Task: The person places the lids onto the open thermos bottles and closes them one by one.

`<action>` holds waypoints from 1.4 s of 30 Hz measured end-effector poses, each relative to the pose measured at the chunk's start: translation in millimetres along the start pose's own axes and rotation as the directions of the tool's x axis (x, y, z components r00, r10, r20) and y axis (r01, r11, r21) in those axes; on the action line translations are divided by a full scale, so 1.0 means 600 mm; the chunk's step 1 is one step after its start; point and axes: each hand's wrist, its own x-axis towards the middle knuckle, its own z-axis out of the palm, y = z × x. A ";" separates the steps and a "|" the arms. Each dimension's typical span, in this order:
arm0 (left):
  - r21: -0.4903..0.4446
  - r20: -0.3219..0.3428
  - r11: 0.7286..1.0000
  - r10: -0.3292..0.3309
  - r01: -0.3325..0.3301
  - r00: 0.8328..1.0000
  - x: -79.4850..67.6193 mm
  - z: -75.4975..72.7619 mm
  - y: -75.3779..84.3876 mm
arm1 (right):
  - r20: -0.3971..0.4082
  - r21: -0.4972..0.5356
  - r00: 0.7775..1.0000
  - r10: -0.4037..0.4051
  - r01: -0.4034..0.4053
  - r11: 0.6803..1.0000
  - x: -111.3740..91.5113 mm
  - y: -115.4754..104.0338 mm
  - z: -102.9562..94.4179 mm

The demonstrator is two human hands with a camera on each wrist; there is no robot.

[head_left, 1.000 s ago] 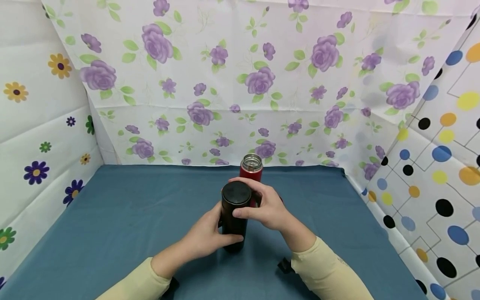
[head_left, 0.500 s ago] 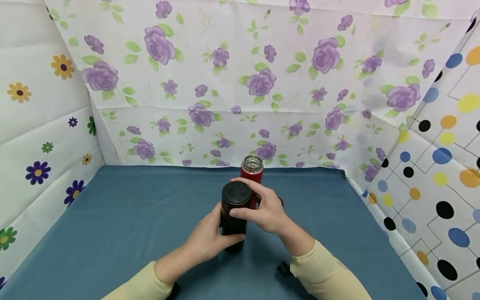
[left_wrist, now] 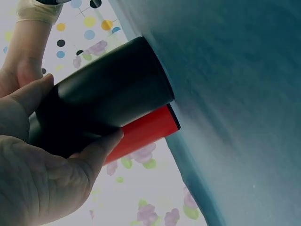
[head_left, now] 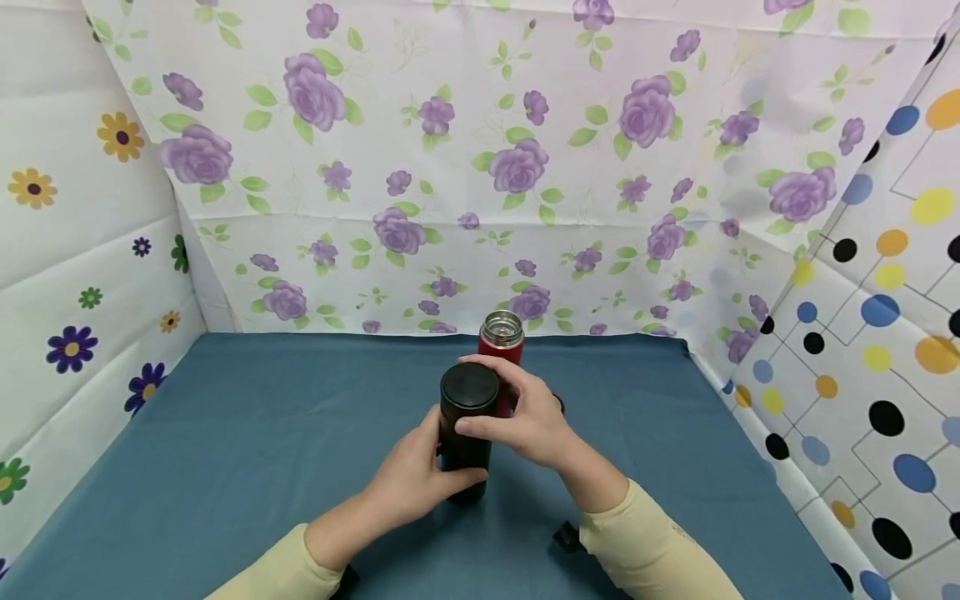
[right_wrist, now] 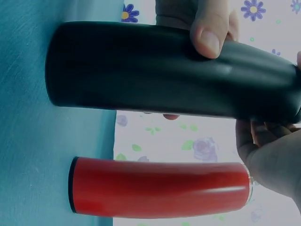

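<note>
A black thermos (head_left: 467, 454) with a flat black top stands upright on the blue cloth. My left hand (head_left: 415, 471) grips its body from the left, thumb in front and fingers wrapping round the far side. Up at the lid, my right hand (head_left: 531, 421) holds on with thumb in front and fingers behind. Both wrist views show the black thermos (right_wrist: 141, 70) with its base at the cloth. Just behind it a red thermos (head_left: 501, 348) stands open-mouthed, its steel neck uncovered; the right wrist view shows its red side (right_wrist: 160, 188) in full.
A blue cloth (head_left: 300, 417) covers the table. Behind it hangs a white sheet with purple roses (head_left: 517, 167), with patterned sheets on both sides. A small dark curved thing (head_left: 559, 403) peeks out past my right hand, mostly hidden. A black piece (head_left: 567, 537) sits beside the right sleeve.
My right thumb has shifted slightly left across the top of the black thermos. Both hands keep their hold, and the red thermos stays in place.
</note>
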 end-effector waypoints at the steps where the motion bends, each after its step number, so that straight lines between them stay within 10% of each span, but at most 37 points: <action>1: -0.004 0.007 1.000 0.002 -0.002 1.000 0.000 -0.002 0.000 | 0.014 0.015 1.000 0.001 -0.001 1.000 0.000 0.001 -0.001; 18: -0.174 0.216 0.984 0.005 0.033 0.976 0.010 -0.023 -0.010 | 0.235 0.370 0.953 -0.191 0.094 0.924 0.007 0.007 -0.011; 42: -0.133 0.157 0.991 0.012 0.009 0.988 0.009 -0.015 -0.001 | 0.135 0.092 0.983 -0.123 0.111 0.990 0.002 0.002 -0.016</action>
